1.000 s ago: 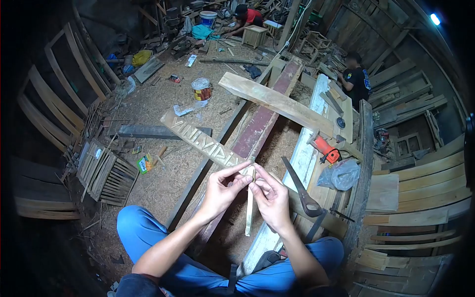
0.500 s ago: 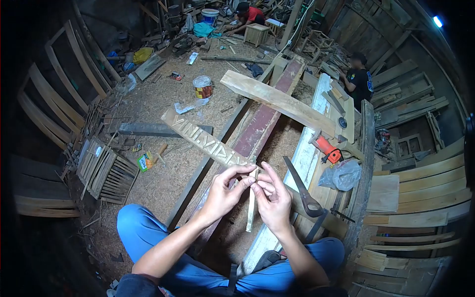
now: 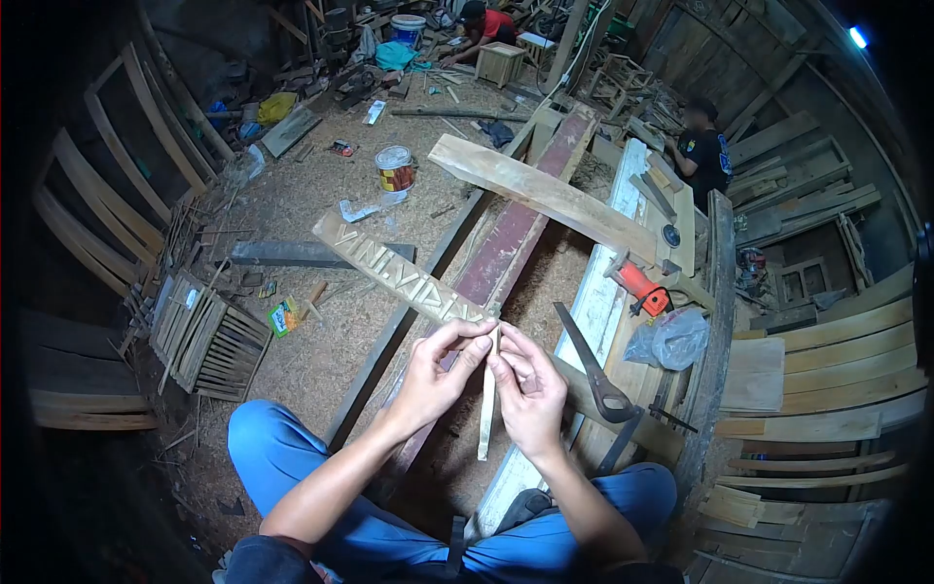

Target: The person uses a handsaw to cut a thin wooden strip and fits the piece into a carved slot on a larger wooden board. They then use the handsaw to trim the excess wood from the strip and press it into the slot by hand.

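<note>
A thin strip of wood (image 3: 486, 414) hangs down between my two hands, its upper end pinched in the fingertips. My left hand (image 3: 443, 375) has thumb and fingers closed on that end. From the other side, my right hand (image 3: 528, 389) grips it too, with thumb and fingers bent around it. Just beyond the fingertips lies a board with raised letters (image 3: 399, 273), slanting across a dark red beam (image 3: 501, 258). Fingers hide the top of the strip. To the right of my right hand rests a handsaw (image 3: 593, 375).
An orange power tool (image 3: 642, 287) and a clear plastic bag (image 3: 678, 341) lie on the right. A plank (image 3: 545, 195) crosses the beams ahead. A paint can (image 3: 395, 169) and a slatted wooden piece (image 3: 209, 336) are on the left floor. Two people (image 3: 702, 151) work farther off.
Both hands have shifted slightly left with the wooden strip. My right fingers have closed in nearer to the left ones at its top. The surroundings look the same.
</note>
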{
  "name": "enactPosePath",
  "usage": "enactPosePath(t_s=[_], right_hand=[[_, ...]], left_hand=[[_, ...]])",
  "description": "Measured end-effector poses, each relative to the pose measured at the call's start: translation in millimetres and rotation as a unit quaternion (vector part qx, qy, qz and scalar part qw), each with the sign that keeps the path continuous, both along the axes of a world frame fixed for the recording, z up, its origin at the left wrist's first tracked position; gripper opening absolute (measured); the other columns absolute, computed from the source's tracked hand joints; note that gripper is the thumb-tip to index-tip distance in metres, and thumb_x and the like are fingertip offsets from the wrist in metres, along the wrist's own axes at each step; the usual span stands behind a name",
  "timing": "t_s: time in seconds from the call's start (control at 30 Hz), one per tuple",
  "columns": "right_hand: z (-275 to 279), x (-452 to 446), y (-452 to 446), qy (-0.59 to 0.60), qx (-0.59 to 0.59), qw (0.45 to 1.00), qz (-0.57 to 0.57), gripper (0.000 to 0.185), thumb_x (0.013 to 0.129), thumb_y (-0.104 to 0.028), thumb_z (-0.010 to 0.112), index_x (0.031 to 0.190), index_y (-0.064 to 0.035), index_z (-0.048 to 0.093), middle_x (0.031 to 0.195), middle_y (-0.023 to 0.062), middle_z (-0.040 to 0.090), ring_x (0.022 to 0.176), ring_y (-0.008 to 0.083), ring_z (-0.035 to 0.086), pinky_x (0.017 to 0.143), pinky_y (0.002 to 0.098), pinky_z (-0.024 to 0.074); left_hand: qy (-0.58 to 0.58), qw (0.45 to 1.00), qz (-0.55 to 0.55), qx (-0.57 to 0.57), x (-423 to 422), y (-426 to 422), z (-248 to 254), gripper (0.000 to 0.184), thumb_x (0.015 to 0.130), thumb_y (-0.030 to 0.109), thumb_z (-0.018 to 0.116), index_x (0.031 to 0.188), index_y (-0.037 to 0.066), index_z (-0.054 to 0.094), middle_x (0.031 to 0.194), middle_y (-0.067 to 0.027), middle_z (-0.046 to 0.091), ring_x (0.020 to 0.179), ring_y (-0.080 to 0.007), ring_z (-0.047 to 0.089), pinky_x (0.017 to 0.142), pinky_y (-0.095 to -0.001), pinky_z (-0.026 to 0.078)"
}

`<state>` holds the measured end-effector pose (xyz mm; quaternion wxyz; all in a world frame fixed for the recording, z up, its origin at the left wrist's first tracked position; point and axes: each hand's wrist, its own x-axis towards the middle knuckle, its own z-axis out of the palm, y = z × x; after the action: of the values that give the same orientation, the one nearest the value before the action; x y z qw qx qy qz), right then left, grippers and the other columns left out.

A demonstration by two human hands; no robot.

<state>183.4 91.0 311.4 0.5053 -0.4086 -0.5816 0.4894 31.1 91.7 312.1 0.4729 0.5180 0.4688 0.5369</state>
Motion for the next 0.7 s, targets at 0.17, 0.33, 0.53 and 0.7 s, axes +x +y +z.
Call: enactPosePath(t_s=[0.17, 0.33, 0.53, 0.7], right_hand=[[3.0, 1.4, 3.1, 0.059, -0.037, 0.998, 0.013, 0.04, 0.099, 0.004, 0.063, 0.138, 0.0076, 0.054, 0.119, 0.0155, 0.068, 0.105, 0.0177, 0.069, 0.091, 0.0281, 0.0561], [6.2, 4.2, 4.8, 0.083, -0.07, 0.993, 0.047, 0.042, 0.099, 0.004, 0.063, 0.14, 0.0063, 0.052, 0.12, 0.0149, 0.067, 0.102, 0.0179, 0.07, 0.09, 0.028, 0.0567], [6.0, 4.6, 5.2, 0.093, -0.085, 0.99, 0.059, 0.042, 0.1, 0.003, 0.062, 0.14, 0.0065, 0.051, 0.119, 0.0134, 0.067, 0.102, 0.0166, 0.069, 0.091, 0.0284, 0.0572], [2.1, 5.2, 7.9, 0.096, -0.096, 0.989, 0.062, 0.046, 0.1, 0.002, 0.063, 0.143, 0.0066, 0.049, 0.118, 0.0136, 0.068, 0.096, 0.0154, 0.069, 0.087, 0.0274, 0.0574]], left_hand=[[-0.03, 0.999, -0.02, -0.002, -2.9, 2.9, -4.6, 0.025, 0.1, 0.01, 0.067, 0.122, -0.003, 0.066, 0.116, -0.0127, 0.073, 0.107, -0.0158, 0.069, 0.09, -0.0309, 0.056], [-0.042, 0.999, -0.028, 0.001, -5.5, 6.7, -5.4, 0.025, 0.099, 0.009, 0.068, 0.12, -0.003, 0.067, 0.118, -0.0132, 0.074, 0.108, -0.0159, 0.069, 0.092, -0.0311, 0.055], [-0.074, 0.994, -0.056, -0.066, -8.4, 9.5, 0.2, 0.023, 0.099, 0.01, 0.069, 0.117, -0.004, 0.067, 0.109, -0.0126, 0.076, 0.103, -0.0123, 0.068, 0.09, -0.0293, 0.054], [-0.021, 0.997, -0.05, -0.045, -11.1, 12.3, 0.0, 0.023, 0.1, 0.012, 0.069, 0.116, -0.003, 0.067, 0.102, -0.0103, 0.077, 0.1, -0.0097, 0.068, 0.09, -0.0276, 0.052]])
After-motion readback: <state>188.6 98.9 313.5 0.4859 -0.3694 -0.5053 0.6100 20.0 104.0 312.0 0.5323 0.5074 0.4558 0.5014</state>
